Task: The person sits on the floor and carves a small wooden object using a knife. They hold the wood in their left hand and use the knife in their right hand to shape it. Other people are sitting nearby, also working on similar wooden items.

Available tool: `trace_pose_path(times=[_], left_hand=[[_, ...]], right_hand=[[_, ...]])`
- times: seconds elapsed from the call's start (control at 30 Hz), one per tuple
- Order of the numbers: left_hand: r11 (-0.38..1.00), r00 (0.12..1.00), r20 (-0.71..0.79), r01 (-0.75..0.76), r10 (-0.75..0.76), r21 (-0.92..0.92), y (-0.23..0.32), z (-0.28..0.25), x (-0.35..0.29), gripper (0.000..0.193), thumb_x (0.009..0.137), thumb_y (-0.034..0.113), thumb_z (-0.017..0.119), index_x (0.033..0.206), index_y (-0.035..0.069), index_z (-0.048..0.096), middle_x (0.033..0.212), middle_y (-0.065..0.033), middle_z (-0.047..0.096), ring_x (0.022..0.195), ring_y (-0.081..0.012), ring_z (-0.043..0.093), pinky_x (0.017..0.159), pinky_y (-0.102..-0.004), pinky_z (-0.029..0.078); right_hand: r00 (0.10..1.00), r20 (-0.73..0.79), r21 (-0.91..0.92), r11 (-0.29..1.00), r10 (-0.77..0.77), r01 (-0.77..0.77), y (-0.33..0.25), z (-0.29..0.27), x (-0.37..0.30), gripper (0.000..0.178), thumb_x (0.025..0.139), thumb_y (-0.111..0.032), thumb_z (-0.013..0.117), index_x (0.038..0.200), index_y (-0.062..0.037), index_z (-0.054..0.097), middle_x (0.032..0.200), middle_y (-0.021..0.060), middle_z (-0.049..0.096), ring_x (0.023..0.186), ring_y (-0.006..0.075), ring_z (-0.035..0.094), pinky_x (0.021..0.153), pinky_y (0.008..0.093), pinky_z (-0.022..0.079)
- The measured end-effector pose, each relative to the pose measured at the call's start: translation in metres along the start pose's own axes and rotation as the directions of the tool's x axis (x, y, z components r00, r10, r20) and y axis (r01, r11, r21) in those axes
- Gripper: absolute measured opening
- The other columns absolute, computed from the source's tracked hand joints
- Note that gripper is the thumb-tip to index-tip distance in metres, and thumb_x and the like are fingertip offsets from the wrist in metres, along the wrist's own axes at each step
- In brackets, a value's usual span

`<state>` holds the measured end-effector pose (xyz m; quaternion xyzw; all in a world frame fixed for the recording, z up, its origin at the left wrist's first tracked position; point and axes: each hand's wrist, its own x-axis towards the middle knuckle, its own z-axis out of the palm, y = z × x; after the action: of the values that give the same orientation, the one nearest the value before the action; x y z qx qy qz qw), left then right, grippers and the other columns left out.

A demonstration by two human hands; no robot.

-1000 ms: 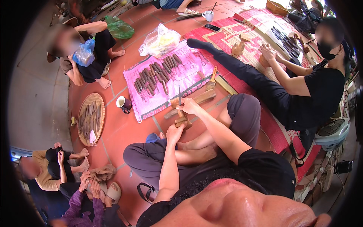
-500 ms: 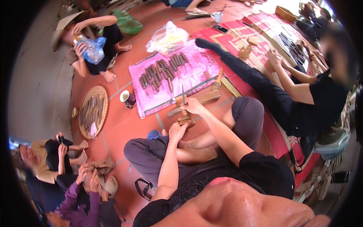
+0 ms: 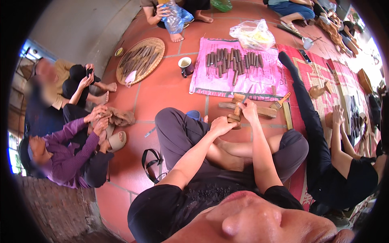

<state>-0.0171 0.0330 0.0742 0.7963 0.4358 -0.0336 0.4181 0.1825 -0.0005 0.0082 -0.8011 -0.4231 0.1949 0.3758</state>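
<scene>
both hands have shifted little: left hand [image 3: 221,124] closed over a small wooden block [image 3: 232,119], right hand [image 3: 248,110] wrapped around a chisel [image 3: 244,96], near the pink cloth's [image 3: 210,83] front edge.

mug [image 3: 186,66] left of cloth [image 3: 265,79], tools [image 3: 233,62] on cloth

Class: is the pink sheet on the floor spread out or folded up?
Spread out: the pink sheet lies flat on the tiles with rows of dark tools on it.

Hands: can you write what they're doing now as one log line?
left hand: steadies wood block | right hand: grips chisel | pink mat: ahead
</scene>
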Motion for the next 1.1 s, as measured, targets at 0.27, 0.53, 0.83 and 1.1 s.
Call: trace_pose_path(times=[0.27,0.53,0.83,1.1], left_hand=[[0.998,0.998,-0.010,0.064,-0.064,0.001,-0.014,0.008,0.007,0.069,0.076,0.069,0.071,0.104,0.007,0.077,0.103,-0.0192,0.076,0.100,-0.0344,0.073,0.090,-0.0464,0.056],[0.999,0.999,0.022,0.031,-0.031,-0.021,-0.004,0.008,0.009,0.073,0.075,0.070,0.071,0.109,0.006,0.076,0.104,-0.0181,0.076,0.103,-0.0347,0.072,0.092,-0.0455,0.054],[0.998,0.998,0.029,0.063,-0.062,-0.013,-0.006,0.004,0.007,0.072,0.075,0.069,0.071,0.109,0.006,0.075,0.105,-0.0174,0.076,0.105,-0.0339,0.072,0.094,-0.0447,0.054],[0.998,0.999,0.012,0.053,-0.053,-0.031,-0.018,0.010,0.011,0.072,0.075,0.069,0.070,0.104,0.003,0.076,0.103,-0.0199,0.076,0.102,-0.0353,0.072,0.091,-0.0457,0.055]], right_hand=[[0.991,0.131,0.106,0.994,-0.010,-0.004,-0.003,-0.007,0.000,0.032,0.091,-0.028,0.076,0.105,0.0007,0.072,0.096,0.0202,0.074,0.090,0.0366,0.071,0.081,0.0445,0.053],[0.990,-0.019,0.316,0.941,0.137,-0.124,0.044,0.012,0.020,0.029,0.092,-0.026,0.076,0.102,0.0018,0.072,0.093,0.0164,0.075,0.085,0.0276,0.071,0.079,0.0397,0.053],[0.998,0.004,0.064,0.996,0.070,-0.070,0.007,0.000,0.009,0.034,0.091,-0.030,0.078,0.099,0.0021,0.072,0.090,0.0170,0.074,0.085,0.0287,0.069,0.080,0.0416,0.052],[0.997,0.064,0.102,0.994,-0.032,0.025,0.003,0.001,0.002,0.030,0.093,-0.027,0.076,0.099,0.0022,0.072,0.089,0.0119,0.075,0.081,0.0156,0.068,0.075,0.0347,0.052]])
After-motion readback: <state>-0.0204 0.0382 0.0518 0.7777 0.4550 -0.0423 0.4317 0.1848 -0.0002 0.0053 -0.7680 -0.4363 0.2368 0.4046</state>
